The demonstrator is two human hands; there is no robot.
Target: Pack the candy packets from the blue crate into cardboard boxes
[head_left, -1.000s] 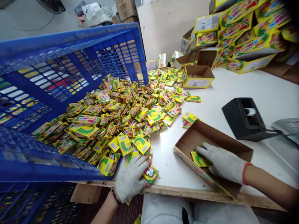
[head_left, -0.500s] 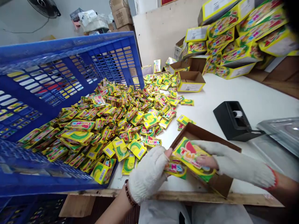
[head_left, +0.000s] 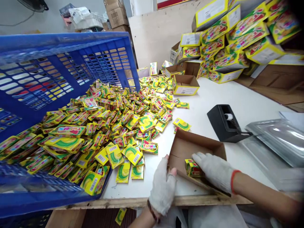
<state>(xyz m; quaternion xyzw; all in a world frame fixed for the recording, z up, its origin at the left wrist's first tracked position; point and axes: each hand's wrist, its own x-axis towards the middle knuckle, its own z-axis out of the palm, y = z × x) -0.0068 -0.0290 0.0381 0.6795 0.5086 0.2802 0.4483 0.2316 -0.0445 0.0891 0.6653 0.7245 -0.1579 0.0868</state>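
Hands: 2, both in white knit gloves, fingertips bare where visible on the left. Left hand (head_left: pixel 163 186) is open, thumb apart from fingers, set against the near-left corner of 1 open cardboard box (head_left: pixel 200 144). Right hand (head_left: pixel 213 169) reaches inside that box, fingers bent over a small row of yellow-green fruit-print packs (head_left: pixel 193 168). At least 2 pack ends show; rest is under the glove. Can't tell if it grips or only presses.

Left of left hand: 2 barcode packs (head_left: pixel 123 172) flat on the table, side by side. Past those, 1 big pile of loose packs (head_left: pixel 111 117), too many to count, spilling out of 1 blue plastic crate (head_left: pixel 71 38). 1 pack labelled TWINS (head_left: pixel 149 147) sits at the pile's edge, just beyond left hand. 1 pack (head_left: pixel 121 216) is below table level, left of left hand.

Beyond right hand: 1 black tape dispenser (head_left: pixel 217 125). To its right, clear plastic covers (head_left: pixel 280 139), count unclear. Far beyond both hands: 1 small open carton (head_left: pixel 186 90); right of it, a stack of printed display boxes (head_left: pixel 237 41), at least 8.
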